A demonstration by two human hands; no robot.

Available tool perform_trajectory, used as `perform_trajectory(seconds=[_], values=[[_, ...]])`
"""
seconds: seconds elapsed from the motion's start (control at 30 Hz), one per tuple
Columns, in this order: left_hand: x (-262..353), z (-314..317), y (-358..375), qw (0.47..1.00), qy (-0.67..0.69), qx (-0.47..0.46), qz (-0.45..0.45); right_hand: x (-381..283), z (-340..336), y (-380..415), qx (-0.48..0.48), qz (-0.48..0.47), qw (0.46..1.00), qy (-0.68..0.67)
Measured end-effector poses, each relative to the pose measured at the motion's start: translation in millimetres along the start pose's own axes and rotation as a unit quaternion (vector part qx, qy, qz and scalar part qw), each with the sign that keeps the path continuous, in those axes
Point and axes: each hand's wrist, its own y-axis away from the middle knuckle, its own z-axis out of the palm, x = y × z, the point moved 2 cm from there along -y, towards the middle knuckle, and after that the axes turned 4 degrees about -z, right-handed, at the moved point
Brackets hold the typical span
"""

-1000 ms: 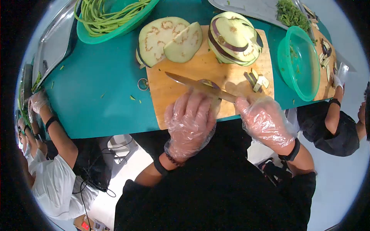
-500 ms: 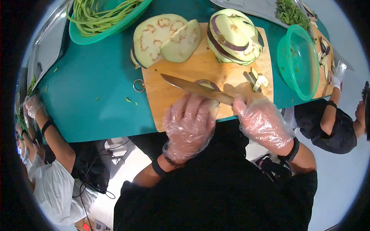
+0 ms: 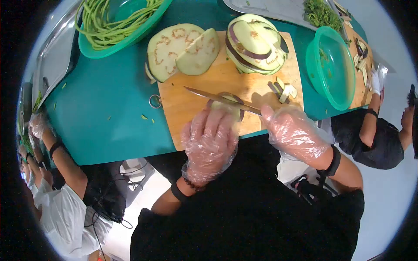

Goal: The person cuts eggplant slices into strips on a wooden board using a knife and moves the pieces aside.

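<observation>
At centre frame, on the wooden cutting board [image 3: 204, 89], mostly hidden: an eggplant slice [image 3: 226, 101] under the left hand [image 3: 210, 141], only a pale edge and a dark rim of skin peeking out past the gloved fingertips. Fingers spread flat and pressing down on that slice. Just to the right, the right hand [image 3: 292, 132], fingers wrapped closed around a knife handle, handle itself buried in the glove and impossible to make out. Knife [image 3: 220, 98] blade running leftward across the slice, tip pointing toward the left edge of the board. Both hands in clear plastic gloves, so finger outlines a bit blurry.

At the top of the board: two big round eggplant slices [image 3: 180, 50] overlapping at upper centre, a fanned stack of slices [image 3: 254, 43] to their right, a few small cut strips [image 3: 283, 90] below that stack. Upper left of the frame: green bowl [image 3: 109, 47] with long beans, cut off by the top edge. Right of the board: empty-looking green bowl [image 3: 331, 67], tilted view. Teal table [image 3: 109, 108] beneath everything. Small metal ring [image 3: 155, 101] just left of the board. Far left and far right edges: other people's gloved hands and arms, distorted by the lens, details hard to read.
</observation>
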Motion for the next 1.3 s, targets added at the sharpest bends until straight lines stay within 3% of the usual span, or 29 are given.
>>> perform_trajectory(seconds=[0.2, 0.3, 0.7, 0.9, 1.0, 1.1, 1.2, 1.3], values=[[1.5, -8.0, 4.6, 0.999, 0.016, -0.016, 0.029, -17.0, -16.5, 5.9, 0.079, 0.014, 0.997, -0.019], [0.1, -7.8, 5.0, 0.999, 0.028, -0.009, 0.038, -21.7, -6.2, 6.8, 0.038, 0.028, 0.999, -0.003], [0.9, -8.0, 2.6, 0.999, 0.029, -0.027, 0.023, -17.4, -0.8, 3.7, 0.074, -0.001, 0.997, -0.019], [4.3, -12.4, 3.5, 0.998, 0.031, -0.056, 0.006, -20.7, -7.8, -1.7, 0.016, 0.009, 1.000, 0.016], [4.3, -14.0, 3.1, 0.996, 0.033, -0.079, 0.000, -15.5, -2.8, -4.0, 0.009, 0.008, 0.999, -0.031], [4.4, -11.1, 4.8, 0.997, 0.019, -0.073, 0.002, -16.7, -2.1, -17.1, 0.026, 0.006, 0.997, -0.068], [2.8, -8.1, 5.8, 0.997, 0.031, -0.070, -0.003, -19.1, -5.8, -27.1, 0.101, -0.050, 0.992, -0.055], [3.1, -12.6, 3.4, 0.997, 0.036, -0.072, -0.003, -22.4, -7.4, -27.3, 0.058, -0.004, 0.998, -0.032]])
